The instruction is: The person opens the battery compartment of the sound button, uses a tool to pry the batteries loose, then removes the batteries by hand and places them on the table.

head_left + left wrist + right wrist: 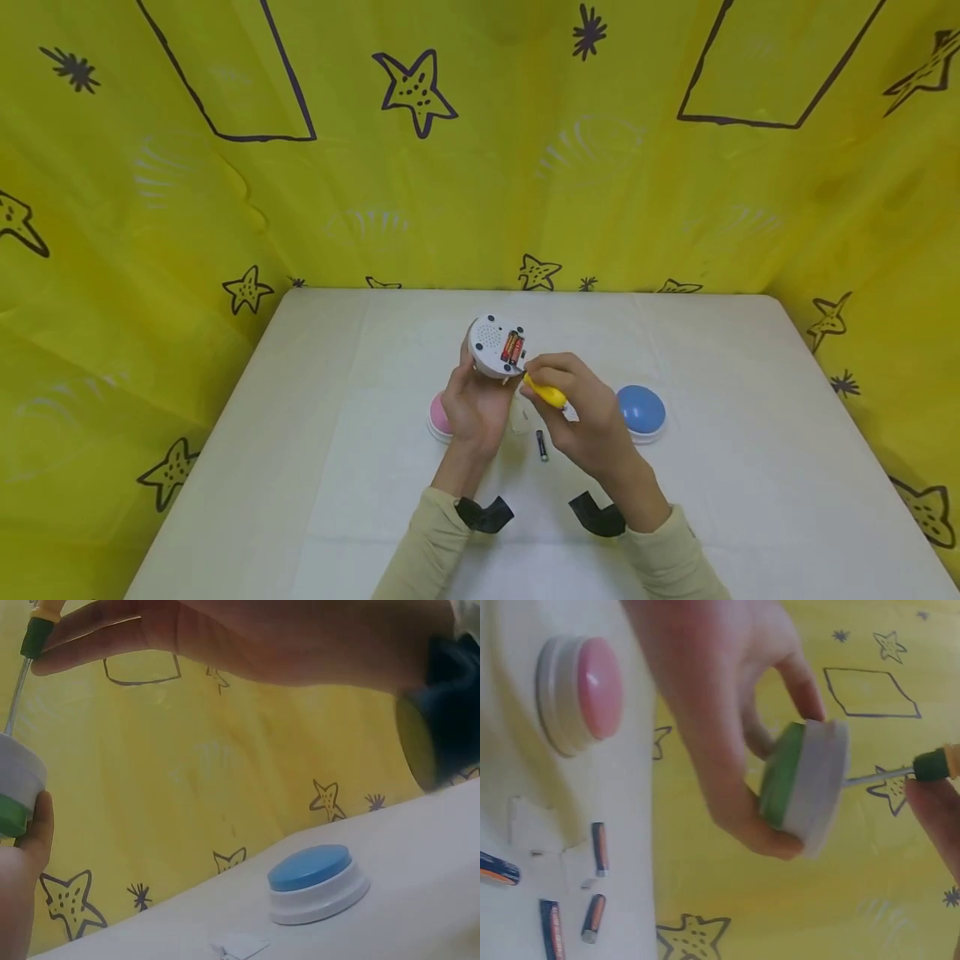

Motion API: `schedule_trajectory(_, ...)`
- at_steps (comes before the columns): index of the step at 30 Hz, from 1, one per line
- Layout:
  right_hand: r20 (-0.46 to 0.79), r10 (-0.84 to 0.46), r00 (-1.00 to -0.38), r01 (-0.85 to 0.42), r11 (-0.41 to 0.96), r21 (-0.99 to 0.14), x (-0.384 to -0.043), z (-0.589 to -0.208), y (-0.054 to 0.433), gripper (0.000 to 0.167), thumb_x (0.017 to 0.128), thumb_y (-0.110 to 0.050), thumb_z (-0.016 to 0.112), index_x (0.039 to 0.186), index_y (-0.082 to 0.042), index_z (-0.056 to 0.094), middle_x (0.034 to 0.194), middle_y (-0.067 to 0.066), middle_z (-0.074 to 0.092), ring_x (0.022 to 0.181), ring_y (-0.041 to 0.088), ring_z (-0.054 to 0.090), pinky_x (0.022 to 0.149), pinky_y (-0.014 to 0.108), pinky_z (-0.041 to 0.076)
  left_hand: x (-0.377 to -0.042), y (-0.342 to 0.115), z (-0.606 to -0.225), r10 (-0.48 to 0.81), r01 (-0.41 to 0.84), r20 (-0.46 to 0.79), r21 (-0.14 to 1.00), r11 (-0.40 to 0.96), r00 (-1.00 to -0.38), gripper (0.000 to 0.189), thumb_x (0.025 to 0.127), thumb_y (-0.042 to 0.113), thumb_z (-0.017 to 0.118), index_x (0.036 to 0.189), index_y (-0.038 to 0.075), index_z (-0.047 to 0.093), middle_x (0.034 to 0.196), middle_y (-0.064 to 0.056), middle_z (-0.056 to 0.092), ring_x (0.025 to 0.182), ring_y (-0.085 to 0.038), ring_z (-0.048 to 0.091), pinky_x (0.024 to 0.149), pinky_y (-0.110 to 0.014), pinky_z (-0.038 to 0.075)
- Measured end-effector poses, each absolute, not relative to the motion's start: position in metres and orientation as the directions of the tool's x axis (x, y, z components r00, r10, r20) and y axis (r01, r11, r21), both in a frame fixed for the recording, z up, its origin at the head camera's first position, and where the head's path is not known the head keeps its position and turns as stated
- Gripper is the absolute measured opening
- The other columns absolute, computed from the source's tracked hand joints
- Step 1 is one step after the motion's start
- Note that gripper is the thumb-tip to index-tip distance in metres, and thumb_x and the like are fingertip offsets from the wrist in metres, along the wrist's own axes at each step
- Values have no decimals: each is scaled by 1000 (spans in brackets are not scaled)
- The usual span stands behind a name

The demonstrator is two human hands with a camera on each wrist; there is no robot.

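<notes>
My left hand (476,417) holds a round white push button (489,337) with its underside facing up. Two red batteries (513,348) sit side by side in the uncovered compartment of that underside. The green dome (780,784) of this button faces down into the palm, as the right wrist view shows. My right hand (588,421) grips a screwdriver (546,392) by its yellow handle, which has a dark green collar (36,637). Its metal shaft (877,777) slants to the underside, with the tip right beside the batteries.
On the white table (360,500), a pink button (438,415) stands left of the hands and a blue button (641,408) right. Several loose dark batteries (592,919) and small white covers (532,825) lie between them. A yellow curtain (480,183) hangs behind.
</notes>
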State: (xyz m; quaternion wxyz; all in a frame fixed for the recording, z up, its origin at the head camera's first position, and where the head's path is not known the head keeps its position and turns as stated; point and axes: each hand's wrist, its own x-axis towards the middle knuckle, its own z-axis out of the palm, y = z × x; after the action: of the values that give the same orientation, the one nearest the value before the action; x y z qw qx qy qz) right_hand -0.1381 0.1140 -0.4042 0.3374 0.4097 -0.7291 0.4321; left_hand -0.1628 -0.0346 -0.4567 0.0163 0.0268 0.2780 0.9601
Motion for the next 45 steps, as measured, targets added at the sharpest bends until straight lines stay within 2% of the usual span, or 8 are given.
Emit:
schedule_trajectory(7,885,-357,-300,-918,361,-165,-139,-418,108,12,106,-11,57,107,-3,65,112,16,69,103,29,67,108,23,51,-167,-35,-456,44,-23,32,491,-871,-999,61,107,34,31,166,31,15,174,-6,12,160,-35,17,132,-57,15)
schedule_trajectory(9,885,-379,-272,-922,367,-126,-139,-422,108,13,103,-5,54,106,-4,66,112,17,69,105,31,67,106,27,54,-167,-34,-456,43,-33,8,494,-869,-999,62,107,36,33,166,32,14,175,-5,11,160,-36,17,131,-59,17)
schedule_trajectory(15,888,-418,-191,-927,374,-23,-139,-429,107,25,96,5,50,105,-4,71,110,17,71,107,36,67,86,36,63,-165,-35,-460,51,-74,-57,546,-835,-997,61,108,39,40,165,38,17,173,-3,19,157,-36,27,126,-53,34)
schedule_trajectory(19,886,-444,-133,-914,401,64,-140,-431,106,26,97,5,50,104,-4,73,108,15,72,107,37,68,93,40,62,-165,-36,-460,59,-83,-61,576,-813,-996,58,108,38,44,163,40,23,171,-1,25,154,-35,33,118,-44,46)
schedule_trajectory(22,881,-461,-103,-902,416,112,-141,-432,105,25,98,4,52,103,-5,74,107,14,72,106,37,69,93,39,62,-165,-36,-460,60,-86,-63,577,-812,-996,59,108,39,46,162,40,24,171,-1,26,153,-35,34,113,-40,50)
schedule_trajectory(29,861,-506,-52,-881,429,198,-142,-433,105,25,100,5,51,102,-7,72,103,12,74,106,35,71,80,38,64,-165,-35,-460,81,-122,-99,544,-830,-992,66,107,43,47,165,41,17,172,-5,24,152,-34,34,112,-39,51)
schedule_trajectory(38,854,-521,10,-861,430,272,-141,-432,104,25,101,6,52,102,-6,74,101,13,74,104,34,73,84,39,64,-164,-33,-461,90,-145,-133,504,-851,-987,62,106,47,48,162,46,21,169,-3,30,150,-34,40,124,-50,37)
schedule_trajectory(45,846,-531,37,-851,427,305,-141,-431,104,25,100,6,52,101,-6,74,101,13,75,101,32,74,84,38,64,-163,-35,-461,105,-145,-109,489,-860,-988,62,106,47,47,162,44,21,167,-4,32,149,-35,40,116,-43,47)
